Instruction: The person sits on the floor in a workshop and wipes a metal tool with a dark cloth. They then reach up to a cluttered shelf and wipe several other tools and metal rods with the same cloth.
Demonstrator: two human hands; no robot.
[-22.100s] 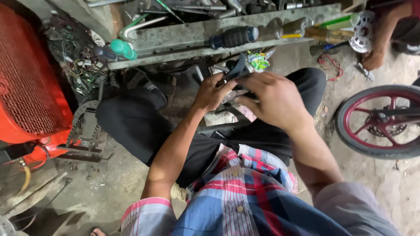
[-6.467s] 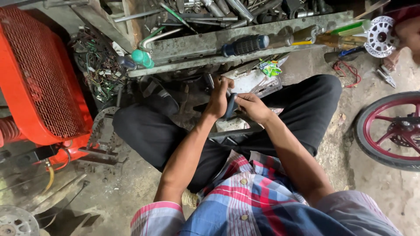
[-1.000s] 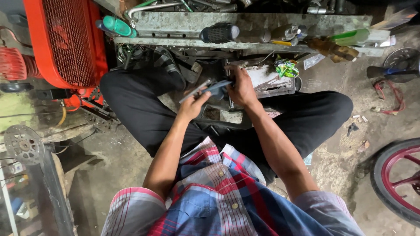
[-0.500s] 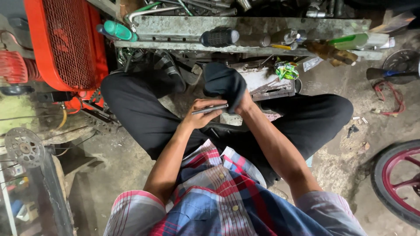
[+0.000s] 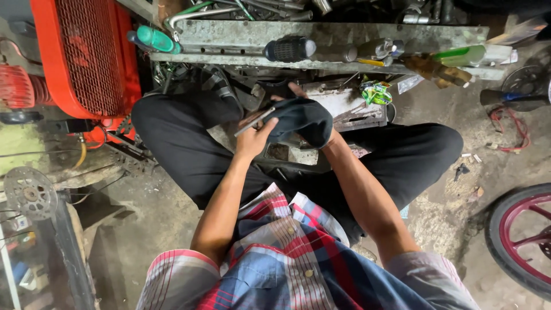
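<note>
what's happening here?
A person sits cross-legged on a workshop floor. The left hand holds a thin metal rod, and the right hand is mostly wrapped in a dark cloth pressed to the rod's far end, as if wiping it. In front lies a metal beam cluttered with tools, including a black-handled screwdriver. A red machine stands on the left, a red-rimmed wheel on the right.

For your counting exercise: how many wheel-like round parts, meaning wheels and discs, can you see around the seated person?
3: a red-rimmed wheel at the lower right, a perforated metal disc at the left edge, and a dark disc at the upper right. Others may be hidden among the clutter.
</note>
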